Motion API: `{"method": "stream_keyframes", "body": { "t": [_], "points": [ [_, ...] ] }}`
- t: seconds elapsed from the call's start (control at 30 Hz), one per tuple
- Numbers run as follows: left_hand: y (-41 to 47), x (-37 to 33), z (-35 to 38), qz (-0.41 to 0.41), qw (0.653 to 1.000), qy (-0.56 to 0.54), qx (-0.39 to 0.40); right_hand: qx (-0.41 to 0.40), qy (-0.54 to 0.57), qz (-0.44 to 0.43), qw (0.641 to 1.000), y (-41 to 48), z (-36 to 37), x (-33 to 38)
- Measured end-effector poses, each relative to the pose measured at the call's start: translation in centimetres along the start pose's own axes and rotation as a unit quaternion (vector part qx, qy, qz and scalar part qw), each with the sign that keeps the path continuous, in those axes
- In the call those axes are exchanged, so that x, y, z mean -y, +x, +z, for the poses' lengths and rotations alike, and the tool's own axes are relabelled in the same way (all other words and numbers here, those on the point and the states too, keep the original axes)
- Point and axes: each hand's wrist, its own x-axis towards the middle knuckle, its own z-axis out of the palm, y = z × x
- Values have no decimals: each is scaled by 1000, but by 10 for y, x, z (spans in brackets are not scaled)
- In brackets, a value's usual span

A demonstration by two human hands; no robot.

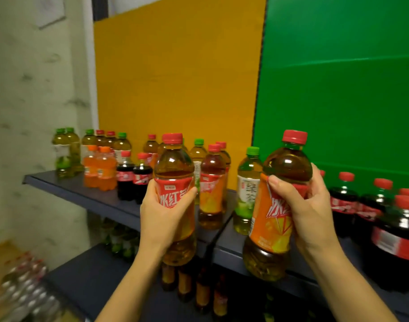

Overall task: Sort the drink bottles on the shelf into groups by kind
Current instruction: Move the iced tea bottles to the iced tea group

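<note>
Drink bottles (122,145) stand mixed on the shelf (78,185): orange sodas (99,169) and small colas (132,182) left of the left hand (165,216), which grips one red-capped iced tea (174,162) upright by its label; a matching iced tea (211,189) and a green tea (247,194) stand between the hands. Right hand (313,205) wraps a second iced tea (288,169), tilted, held off the shelf; large colas (389,228) to its right. Judgement: seat both upright beside the matching tea, one at a time, keeping knuckles clear of the green tea
</note>
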Motion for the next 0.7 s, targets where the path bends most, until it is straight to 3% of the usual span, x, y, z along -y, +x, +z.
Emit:
{"method": "stream_keyframes", "body": {
  "t": [0.17, 0.33, 0.7],
  "points": [
    [28, 21, -72, 5, 999, 42, 2, -2, -19, 8, 1000, -4, 79, -25],
    [53, 46, -123, 5, 997, 62, 41, -41, -117, 3, 992, -5, 144, -62],
    [112, 86, -143, -6, 994, 38, 105, -85, -273, 3, 958, 28, 209, -138]
  ]
}}
